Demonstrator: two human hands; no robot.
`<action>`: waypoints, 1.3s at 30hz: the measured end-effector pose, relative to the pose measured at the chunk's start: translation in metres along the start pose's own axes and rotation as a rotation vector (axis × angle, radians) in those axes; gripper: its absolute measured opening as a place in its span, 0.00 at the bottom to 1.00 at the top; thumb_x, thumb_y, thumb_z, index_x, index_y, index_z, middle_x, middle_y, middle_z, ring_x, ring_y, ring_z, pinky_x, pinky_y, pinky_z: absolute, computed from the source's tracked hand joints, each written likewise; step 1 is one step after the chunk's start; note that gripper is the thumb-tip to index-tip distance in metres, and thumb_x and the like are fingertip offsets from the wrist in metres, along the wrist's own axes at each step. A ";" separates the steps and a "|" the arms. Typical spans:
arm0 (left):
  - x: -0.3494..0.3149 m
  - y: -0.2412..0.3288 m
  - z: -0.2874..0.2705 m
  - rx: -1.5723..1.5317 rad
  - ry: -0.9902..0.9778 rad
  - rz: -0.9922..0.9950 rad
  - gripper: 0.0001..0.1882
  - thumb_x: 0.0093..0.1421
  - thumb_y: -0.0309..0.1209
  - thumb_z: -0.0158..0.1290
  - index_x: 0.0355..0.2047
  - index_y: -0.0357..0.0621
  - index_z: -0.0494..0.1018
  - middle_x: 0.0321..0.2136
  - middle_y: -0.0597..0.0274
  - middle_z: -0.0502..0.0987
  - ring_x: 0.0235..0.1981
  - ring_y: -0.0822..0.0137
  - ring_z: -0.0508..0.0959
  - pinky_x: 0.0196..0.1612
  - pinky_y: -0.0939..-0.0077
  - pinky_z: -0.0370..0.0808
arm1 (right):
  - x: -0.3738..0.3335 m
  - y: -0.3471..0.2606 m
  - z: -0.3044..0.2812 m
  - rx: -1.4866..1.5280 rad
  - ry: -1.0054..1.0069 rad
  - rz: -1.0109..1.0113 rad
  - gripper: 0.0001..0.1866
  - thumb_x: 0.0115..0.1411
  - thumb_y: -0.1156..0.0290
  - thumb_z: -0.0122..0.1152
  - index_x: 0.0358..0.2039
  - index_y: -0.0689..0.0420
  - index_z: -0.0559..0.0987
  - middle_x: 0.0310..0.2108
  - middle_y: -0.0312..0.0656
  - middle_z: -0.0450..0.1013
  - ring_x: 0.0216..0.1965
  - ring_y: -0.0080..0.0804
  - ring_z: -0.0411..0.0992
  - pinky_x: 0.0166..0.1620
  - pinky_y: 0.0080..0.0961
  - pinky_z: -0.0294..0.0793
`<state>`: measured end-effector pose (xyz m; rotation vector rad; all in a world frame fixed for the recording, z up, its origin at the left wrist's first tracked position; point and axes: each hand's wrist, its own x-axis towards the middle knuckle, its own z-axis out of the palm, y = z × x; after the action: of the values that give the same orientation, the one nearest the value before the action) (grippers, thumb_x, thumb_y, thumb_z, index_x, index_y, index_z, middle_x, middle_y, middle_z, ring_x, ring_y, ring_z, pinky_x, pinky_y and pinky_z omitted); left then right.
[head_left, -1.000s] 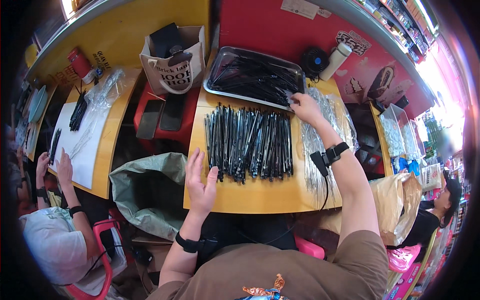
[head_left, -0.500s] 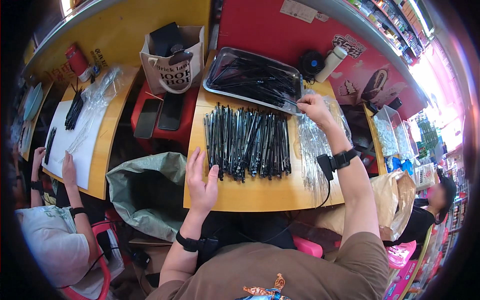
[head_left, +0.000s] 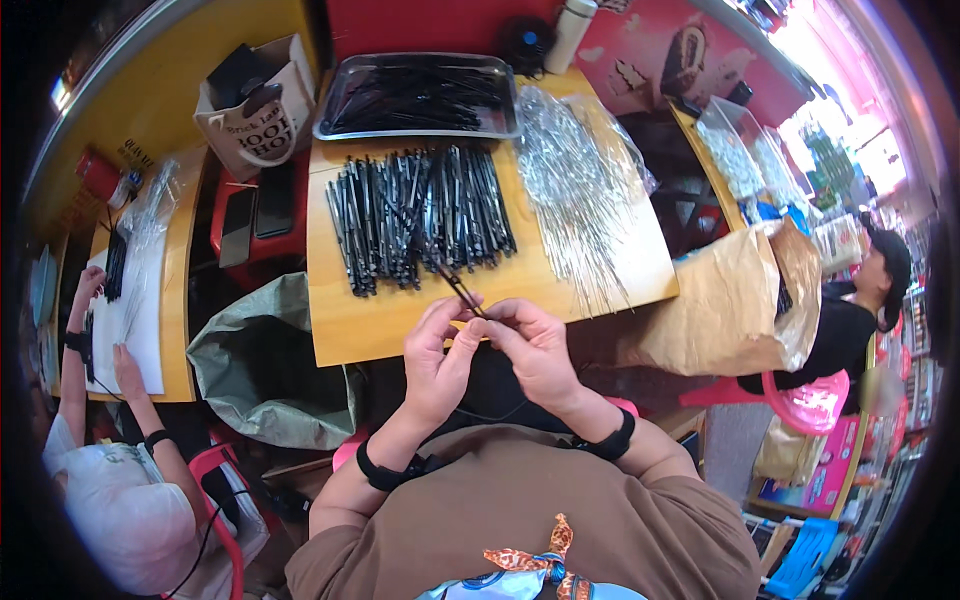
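In front of my chest, above the near edge of the wooden table (head_left: 350, 325), both my hands meet. Thin black sticks (head_left: 456, 284), perhaps two, point away from me out of my fingers. My left hand (head_left: 438, 355) pinches them near their close end, and the fingertips of my right hand (head_left: 535, 355) press together at the same spot. Just beyond lies a wide, roughly lined-up row of similar black sticks (head_left: 415, 215). Behind that row stands a metal tray (head_left: 512, 100) holding more loose black sticks (head_left: 420, 90). Fingers cover the near ends of the held sticks.
Right of the row lie thin silvery rods (head_left: 590, 245) in clear plastic. A brown paper bag (head_left: 715, 310) stands right of the table, a green sack (head_left: 270, 400) left. A tote bag (head_left: 255, 120) and phones sit on a red stool (head_left: 290, 235). A co-worker (head_left: 120, 480) works at the left.
My right hand has come back from the tray to my left hand in front of me, bringing black sticks. My left hand, previously open beside the row, now pinches them. The view has shifted.
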<state>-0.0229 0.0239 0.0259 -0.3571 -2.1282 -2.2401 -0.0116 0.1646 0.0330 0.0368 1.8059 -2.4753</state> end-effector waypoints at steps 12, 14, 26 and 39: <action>-0.009 -0.005 -0.012 -0.291 -0.014 -0.383 0.10 0.66 0.28 0.44 0.44 0.36 0.68 0.29 0.56 0.77 0.25 0.68 0.80 0.21 0.84 0.74 | -0.008 -0.045 -0.111 -1.345 0.105 -0.641 0.10 0.46 0.82 0.57 0.32 0.61 0.77 0.31 0.45 0.70 0.34 0.45 0.70 0.37 0.35 0.70; -0.009 -0.009 -0.014 -0.316 -0.032 -0.386 0.10 0.66 0.27 0.45 0.44 0.33 0.68 0.28 0.55 0.77 0.25 0.68 0.80 0.22 0.83 0.75 | -0.009 -0.048 -0.120 -1.435 0.083 -0.658 0.11 0.46 0.81 0.57 0.32 0.61 0.77 0.32 0.45 0.70 0.35 0.44 0.70 0.37 0.34 0.69; -0.015 -0.014 -0.007 -0.328 -0.080 -0.390 0.11 0.64 0.24 0.45 0.46 0.32 0.69 0.29 0.54 0.76 0.27 0.67 0.79 0.25 0.82 0.76 | 0.013 -0.032 -0.135 -2.009 -0.390 -0.916 0.12 0.47 0.70 0.52 0.33 0.58 0.77 0.36 0.43 0.71 0.33 0.30 0.69 0.33 0.24 0.67; -0.016 -0.020 -0.003 -0.304 -0.076 -0.413 0.13 0.63 0.21 0.46 0.48 0.31 0.68 0.30 0.55 0.76 0.28 0.68 0.79 0.27 0.83 0.76 | 0.064 -0.050 -0.148 -0.854 0.467 -0.775 0.02 0.60 0.80 0.53 0.33 0.63 0.73 0.28 0.43 0.73 0.27 0.28 0.73 0.31 0.22 0.69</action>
<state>-0.0111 0.0200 0.0033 -0.0029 -2.0480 -2.8301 -0.0828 0.3175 0.0308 -0.1830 3.4716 -1.8410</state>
